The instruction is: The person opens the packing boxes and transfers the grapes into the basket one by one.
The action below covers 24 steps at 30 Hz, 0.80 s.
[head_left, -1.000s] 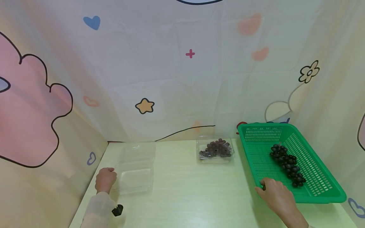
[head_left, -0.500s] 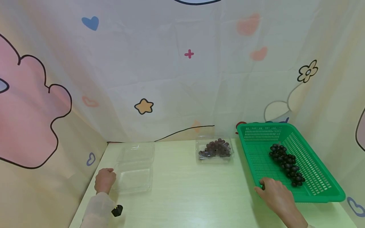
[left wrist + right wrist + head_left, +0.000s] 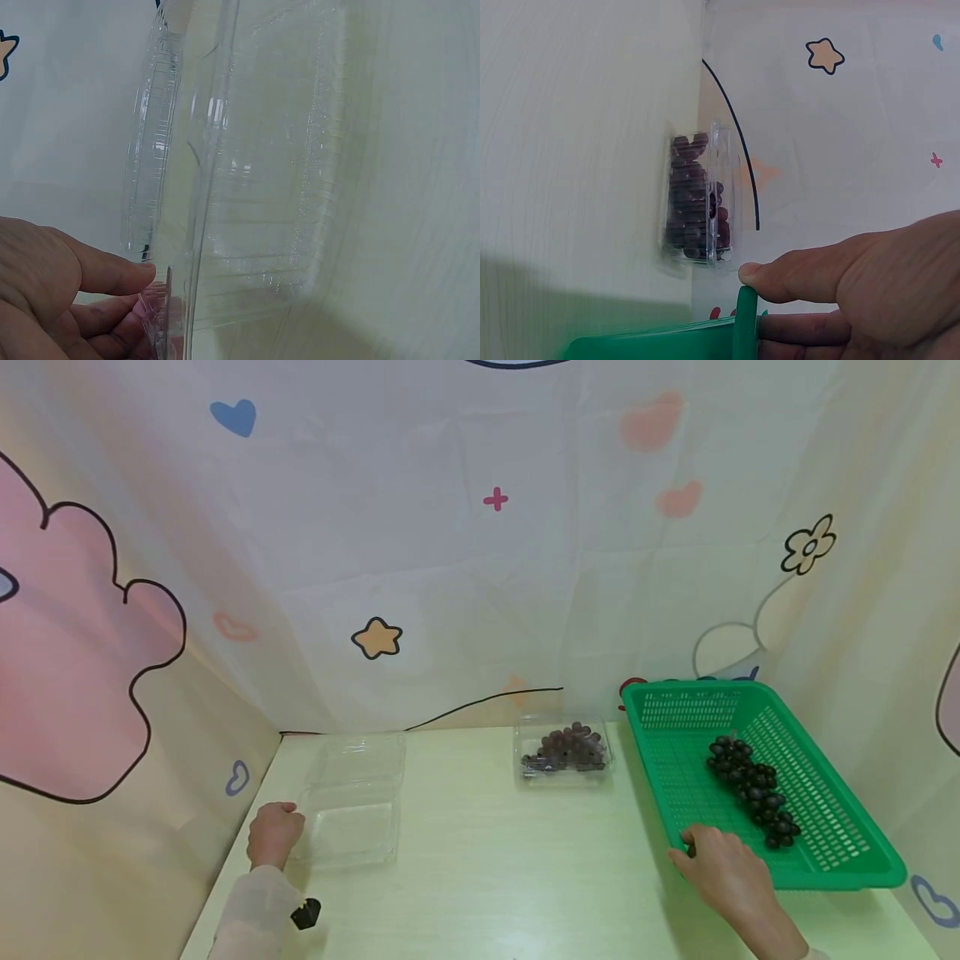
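My left hand pinches the edge of an open clear plastic clamshell box at the table's left. In the left wrist view, thumb and fingers meet on the box's side. Over on the right, my right hand grips the near-left rim of a green plastic basket, thumb on top and fingers under the rim. Inside that basket lies a bunch of dark grapes.
A second clamshell box, closed with reddish grapes in it, stands at the back, left of the basket. Behind the pale table hangs a patterned curtain, with more curtain at both sides.
The head view has shifted very slightly. Both hands keep their holds, and the boxes, basket and grapes stay where they were.
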Available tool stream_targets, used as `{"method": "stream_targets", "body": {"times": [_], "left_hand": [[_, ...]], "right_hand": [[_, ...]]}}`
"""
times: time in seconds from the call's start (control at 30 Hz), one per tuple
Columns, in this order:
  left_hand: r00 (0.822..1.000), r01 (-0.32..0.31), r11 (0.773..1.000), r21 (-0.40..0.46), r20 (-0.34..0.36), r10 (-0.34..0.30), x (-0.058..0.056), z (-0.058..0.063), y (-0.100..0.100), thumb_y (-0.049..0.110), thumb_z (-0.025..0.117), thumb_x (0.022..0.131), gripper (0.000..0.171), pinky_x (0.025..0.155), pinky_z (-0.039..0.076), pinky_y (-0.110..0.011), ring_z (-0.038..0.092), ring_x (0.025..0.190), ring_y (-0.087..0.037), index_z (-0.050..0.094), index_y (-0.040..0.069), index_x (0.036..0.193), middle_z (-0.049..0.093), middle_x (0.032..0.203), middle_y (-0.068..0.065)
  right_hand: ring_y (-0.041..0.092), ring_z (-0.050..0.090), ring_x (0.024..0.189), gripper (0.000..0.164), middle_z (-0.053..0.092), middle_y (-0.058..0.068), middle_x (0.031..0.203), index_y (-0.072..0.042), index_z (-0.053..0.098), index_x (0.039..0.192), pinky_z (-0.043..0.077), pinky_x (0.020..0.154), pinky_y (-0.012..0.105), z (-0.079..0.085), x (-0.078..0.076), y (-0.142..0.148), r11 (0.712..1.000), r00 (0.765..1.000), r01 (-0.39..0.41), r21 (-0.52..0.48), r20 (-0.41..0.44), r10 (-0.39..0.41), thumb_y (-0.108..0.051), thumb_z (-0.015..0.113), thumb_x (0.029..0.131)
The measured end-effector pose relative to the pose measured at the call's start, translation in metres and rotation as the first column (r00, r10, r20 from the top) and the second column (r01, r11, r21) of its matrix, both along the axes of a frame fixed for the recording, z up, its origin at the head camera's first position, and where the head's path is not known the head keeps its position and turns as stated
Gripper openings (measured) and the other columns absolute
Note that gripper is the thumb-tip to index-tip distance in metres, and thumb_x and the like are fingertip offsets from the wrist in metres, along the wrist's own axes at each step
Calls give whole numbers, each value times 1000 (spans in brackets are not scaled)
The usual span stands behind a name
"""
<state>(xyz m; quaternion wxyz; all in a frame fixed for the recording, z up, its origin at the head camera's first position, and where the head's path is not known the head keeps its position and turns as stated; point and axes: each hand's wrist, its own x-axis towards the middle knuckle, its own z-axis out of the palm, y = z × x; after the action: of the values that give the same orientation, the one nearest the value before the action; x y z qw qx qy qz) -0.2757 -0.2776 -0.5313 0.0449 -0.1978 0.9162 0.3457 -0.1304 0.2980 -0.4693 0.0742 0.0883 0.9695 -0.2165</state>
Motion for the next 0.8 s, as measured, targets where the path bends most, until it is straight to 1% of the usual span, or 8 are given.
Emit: {"method": "stream_targets", "body": {"times": [0.33, 0.63, 0.8], "left_hand": [[1000, -11, 1000, 4, 6, 11, 2, -2, -2, 16, 48, 95, 49, 86, 49, -60, 55, 118, -55, 57, -6, 138, 55, 137, -33], [1000, 12, 1000, 20, 11, -12, 4, 0, -1, 19, 48, 98, 51, 91, 48, -62, 53, 121, -56, 53, -8, 140, 50, 141, -35], [1000, 19, 1000, 23, -12, -18, 7, 0, -1, 19, 48, 98, 54, 96, 45, -65, 48, 124, -58, 47, -11, 142, 46, 143, -38]], "right_hand": [[18, 54, 64, 29, 64, 1, 81, 3, 69, 109, 45, 53, 37, 0, -1, 0, 1000, 1000, -6, 14, -16, 6, -21, 75, 95], [19, 52, 63, 23, 61, 1, 78, 1, 69, 104, 42, 52, 36, -2, 0, 1, 1000, 1000, -6, 11, -28, 6, -20, 75, 94], [19, 52, 63, 24, 62, 1, 79, 1, 69, 105, 43, 52, 36, -2, 1, 1, 1000, 1000, -9, 13, -29, 9, -20, 75, 95]]}}
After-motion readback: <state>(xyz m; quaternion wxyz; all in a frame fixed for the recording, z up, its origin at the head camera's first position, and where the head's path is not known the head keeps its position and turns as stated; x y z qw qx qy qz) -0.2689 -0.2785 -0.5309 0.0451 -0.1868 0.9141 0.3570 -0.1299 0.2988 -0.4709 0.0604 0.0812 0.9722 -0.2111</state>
